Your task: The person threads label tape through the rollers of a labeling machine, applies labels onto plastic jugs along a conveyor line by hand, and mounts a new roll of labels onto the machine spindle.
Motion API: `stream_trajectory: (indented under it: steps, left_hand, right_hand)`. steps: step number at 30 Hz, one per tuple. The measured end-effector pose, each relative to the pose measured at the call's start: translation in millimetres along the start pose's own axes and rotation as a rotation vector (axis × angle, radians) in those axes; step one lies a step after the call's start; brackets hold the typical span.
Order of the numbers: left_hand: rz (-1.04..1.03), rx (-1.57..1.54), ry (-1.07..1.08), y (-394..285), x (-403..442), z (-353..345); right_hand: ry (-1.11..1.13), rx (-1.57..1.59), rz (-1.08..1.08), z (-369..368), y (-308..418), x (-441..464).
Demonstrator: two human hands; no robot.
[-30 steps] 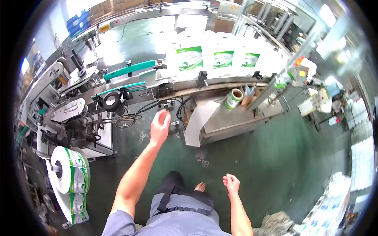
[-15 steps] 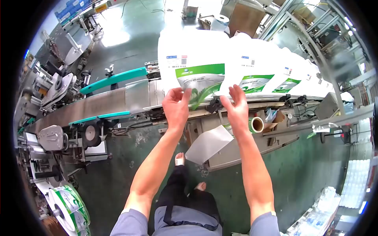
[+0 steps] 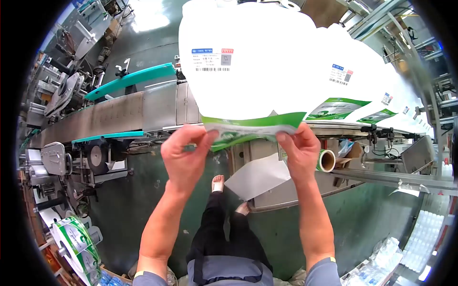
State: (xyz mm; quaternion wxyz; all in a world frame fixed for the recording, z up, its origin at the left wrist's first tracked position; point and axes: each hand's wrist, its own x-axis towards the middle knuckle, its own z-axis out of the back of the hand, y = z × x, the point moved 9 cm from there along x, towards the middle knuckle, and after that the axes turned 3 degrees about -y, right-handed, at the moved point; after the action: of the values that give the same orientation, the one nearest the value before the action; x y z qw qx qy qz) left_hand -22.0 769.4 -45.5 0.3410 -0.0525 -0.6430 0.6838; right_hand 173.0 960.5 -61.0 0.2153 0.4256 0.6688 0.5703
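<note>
A green-and-white printed label (image 3: 253, 125) is stretched, bowed, between my two hands at the lower front of the nearest white jug (image 3: 248, 90). My left hand (image 3: 186, 157) pinches its left end between thumb and fingers. At the other end my right hand (image 3: 303, 155) grips it the same way. The label's upper edge lies close against the jug; whether it sticks there I cannot tell. Higher on that jug is a small barcode sticker (image 3: 212, 60). To the right stands another white jug (image 3: 353, 59), bearing a similar green label (image 3: 338, 108).
The jugs stand on a conveyor (image 3: 112, 112) with teal guide rails (image 3: 131, 82). Below my right hand are a label roll (image 3: 326, 161) and a white sheet (image 3: 260, 177) on a metal table. A large label reel (image 3: 76, 244) sits at lower left, a metal rail (image 3: 396, 178) at right.
My hands have come to the label's two ends and now pinch it, where before they were apart with fingers loose. The jugs appear larger and closer in view.
</note>
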Motion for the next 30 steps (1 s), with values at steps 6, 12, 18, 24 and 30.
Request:
stream_trajectory:
  steps: [6,12,18,24,30]
  left_hand:
    - [-0.149,0.15,-0.054,25,19,-4]
    - [-0.181,0.171,-0.096,37,25,-1]
    - [-0.08,0.039,-0.066,61,24,-9]
    - [-0.089,0.127,-0.077,55,28,-15]
    - [-0.105,0.174,-0.103,55,29,-15]
  right_hand:
    - [-0.116,-0.246,0.091,8,-37,20]
    - [-0.143,-0.161,0.003,4,-56,26]
    - [-0.178,-0.178,0.03,8,-57,33]
    - [-0.239,-0.22,-0.098,12,-66,34]
    - [-0.243,-0.275,-0.045,9,-60,34]
